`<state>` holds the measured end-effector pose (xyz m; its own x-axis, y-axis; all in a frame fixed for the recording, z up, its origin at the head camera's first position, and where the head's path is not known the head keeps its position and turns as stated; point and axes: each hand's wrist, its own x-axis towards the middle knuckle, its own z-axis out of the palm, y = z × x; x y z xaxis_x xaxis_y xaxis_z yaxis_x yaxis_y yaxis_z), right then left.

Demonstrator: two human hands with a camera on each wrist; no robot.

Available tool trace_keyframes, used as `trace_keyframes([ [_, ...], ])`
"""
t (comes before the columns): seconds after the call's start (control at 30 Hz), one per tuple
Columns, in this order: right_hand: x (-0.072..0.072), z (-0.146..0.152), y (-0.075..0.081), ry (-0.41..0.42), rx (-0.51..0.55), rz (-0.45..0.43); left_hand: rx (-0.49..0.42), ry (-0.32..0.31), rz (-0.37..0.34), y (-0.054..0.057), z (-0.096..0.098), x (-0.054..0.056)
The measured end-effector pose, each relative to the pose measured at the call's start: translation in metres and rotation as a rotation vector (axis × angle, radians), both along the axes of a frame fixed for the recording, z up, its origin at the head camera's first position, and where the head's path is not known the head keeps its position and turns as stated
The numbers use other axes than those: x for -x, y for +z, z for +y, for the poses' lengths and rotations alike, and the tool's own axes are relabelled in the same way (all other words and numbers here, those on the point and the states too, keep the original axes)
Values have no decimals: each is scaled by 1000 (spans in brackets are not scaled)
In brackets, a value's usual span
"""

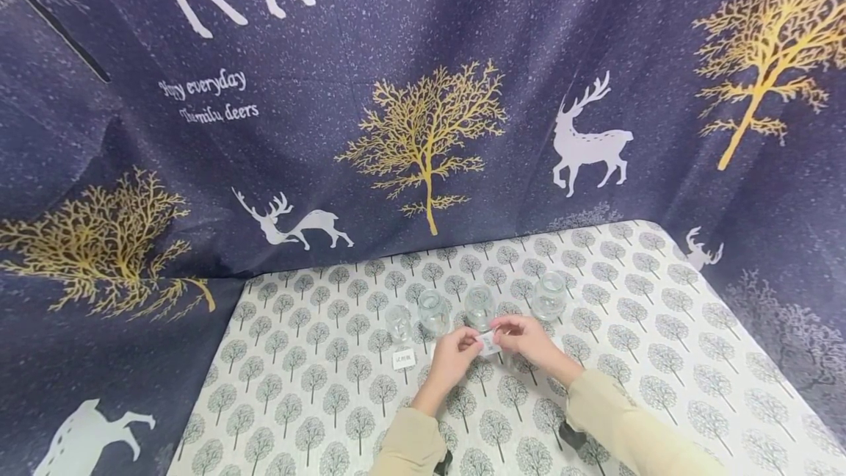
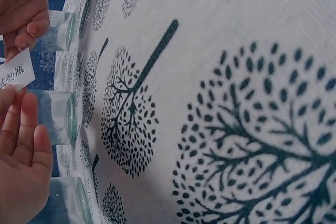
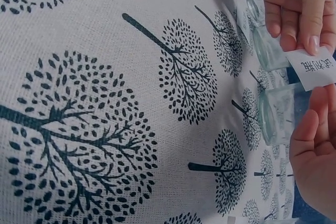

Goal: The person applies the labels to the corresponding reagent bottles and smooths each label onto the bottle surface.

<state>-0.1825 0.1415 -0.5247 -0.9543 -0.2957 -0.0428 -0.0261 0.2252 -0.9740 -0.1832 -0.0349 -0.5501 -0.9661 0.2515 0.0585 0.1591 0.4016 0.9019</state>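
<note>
Between both hands is a small white paper label (image 1: 489,344), printed with black characters, held just in front of a clear glass jar (image 1: 479,304). My left hand (image 1: 454,355) pinches its left side, with the thumb on the printed face in the right wrist view. At the opposite edge, my right hand (image 1: 529,341) grips the label with its fingertips; part of that grip is hidden. To the left stand another glass jar (image 1: 433,311) and a narrower glass vessel (image 1: 399,323). A further jar (image 1: 548,294) stands to the right.
A similar printed label (image 1: 404,358) lies in front of the narrow vessel. The table wears a white cloth (image 1: 297,388) with a tree pattern. Behind it hangs a dark blue curtain (image 1: 396,42) with deer and golden trees.
</note>
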Motion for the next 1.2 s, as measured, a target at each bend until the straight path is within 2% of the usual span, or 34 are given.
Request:
trace_keyframes([
  [0.07, 2, 2, -7, -1, 18, 14, -5, 3, 2, 0, 0, 0],
  [0.6, 2, -1, -4, -15, 17, -25, -38, -10, -19, -2, 3, -2],
  [0.97, 1, -1, -6, -1, -17, 27, -42, -10, -8, 3, 6, -6],
  [1.1, 0, 1, -4, 3, -31, 13, -63, -11, -47, 2, 6, -4],
  [1.2, -1, 2, -2, 19, -32, 8, -98, 1, -108, 2, 6, -2],
])
